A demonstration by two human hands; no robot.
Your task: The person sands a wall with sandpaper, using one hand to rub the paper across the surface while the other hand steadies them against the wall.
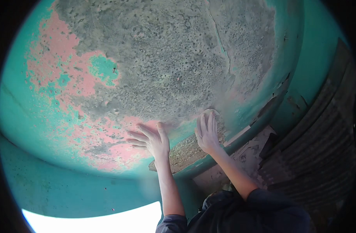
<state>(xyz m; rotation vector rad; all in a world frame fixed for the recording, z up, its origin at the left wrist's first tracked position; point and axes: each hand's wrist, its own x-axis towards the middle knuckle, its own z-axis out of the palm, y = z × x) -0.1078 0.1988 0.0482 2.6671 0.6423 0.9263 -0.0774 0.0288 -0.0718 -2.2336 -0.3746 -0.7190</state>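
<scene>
My left hand (151, 142) is open, its fingers spread against the pink and green patch (121, 153) of a worn wall (162, 70). To its right, my right hand (207, 133) presses on the wall with its fingers close together. Under its fingertips shows the rim of a pale, round-edged pad (213, 111) that looks like a sanding disc; most of it is hidden. Whitish dust coats both hands and forearms. Above them the wall is bare, grey and pitted.
A thin crack (219, 37) runs down the upper wall. Below my hands, a broken strip of rough plaster (185, 152) borders a green ledge. Dark corrugated sheeting (314, 155) stands at right. Bright light fills an opening (96, 219) at lower left.
</scene>
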